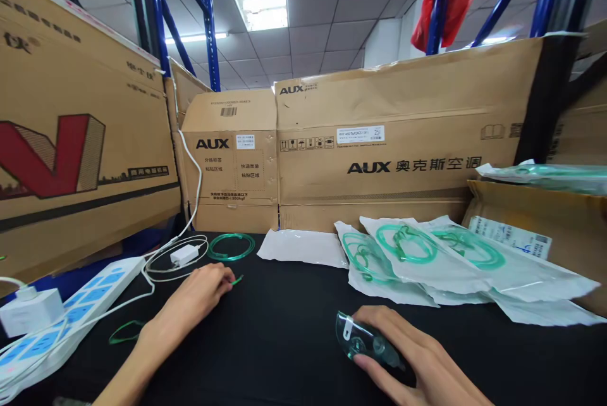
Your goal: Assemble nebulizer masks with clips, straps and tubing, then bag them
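My right hand [403, 349] grips a clear green-tinted oxygen mask [365, 344] by its sides, thumb below and fingers above. A white metal nose clip shows on the mask's left end. Farther left, my left hand [203, 295] is closed low over the black table, and the tip of a small green piece [238, 279] sticks out past its fingers. What that piece is I cannot make out. Just beyond this hand lies a coil of green tubing [231, 246]. A thin green strap loop [124, 334] rests left of my left forearm.
Several clear-fronted pouches with green tubing [403, 248] overlap at the right, beside an open cardboard box [535, 210]. A white pouch [303, 248] lies at the back. A power strip [80, 311] with cables and a white adapter [184, 255] occupies the left. Large cartons [379, 128] wall the back.
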Demonstrator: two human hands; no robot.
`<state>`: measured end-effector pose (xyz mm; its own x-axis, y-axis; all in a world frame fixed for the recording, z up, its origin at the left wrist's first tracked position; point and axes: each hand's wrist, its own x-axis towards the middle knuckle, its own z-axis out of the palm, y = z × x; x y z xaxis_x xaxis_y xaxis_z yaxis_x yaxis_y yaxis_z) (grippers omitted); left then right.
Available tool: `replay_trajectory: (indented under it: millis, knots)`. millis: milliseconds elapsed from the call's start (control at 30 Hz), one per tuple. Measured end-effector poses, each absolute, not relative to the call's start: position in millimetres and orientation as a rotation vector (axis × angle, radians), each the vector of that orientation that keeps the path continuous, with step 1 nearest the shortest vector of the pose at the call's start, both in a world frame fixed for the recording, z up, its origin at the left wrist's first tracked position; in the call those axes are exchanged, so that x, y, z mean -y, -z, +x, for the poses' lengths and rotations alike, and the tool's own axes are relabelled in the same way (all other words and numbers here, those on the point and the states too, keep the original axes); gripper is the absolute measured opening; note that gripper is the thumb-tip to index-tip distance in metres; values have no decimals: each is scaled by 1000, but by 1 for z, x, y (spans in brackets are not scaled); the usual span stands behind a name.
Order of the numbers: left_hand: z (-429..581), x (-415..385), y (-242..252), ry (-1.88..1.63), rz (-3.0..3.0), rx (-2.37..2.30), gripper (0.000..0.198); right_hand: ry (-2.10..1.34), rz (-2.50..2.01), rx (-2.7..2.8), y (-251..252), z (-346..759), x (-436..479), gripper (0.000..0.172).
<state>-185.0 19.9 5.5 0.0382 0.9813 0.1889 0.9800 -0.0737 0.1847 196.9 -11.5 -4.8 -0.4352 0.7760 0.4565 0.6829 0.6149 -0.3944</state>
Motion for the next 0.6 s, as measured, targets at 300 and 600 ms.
replay_trajectory:
  millis: [300, 600]
  knots:
    - [-99, 22, -19, -474, 2495, -1533, 15, -236, -1393, 2271, 18, 216, 7, 54]
    - [-89, 10, -21, -536, 2434, -1477, 12, -326, -1253, 2285, 5, 198, 1, 47]
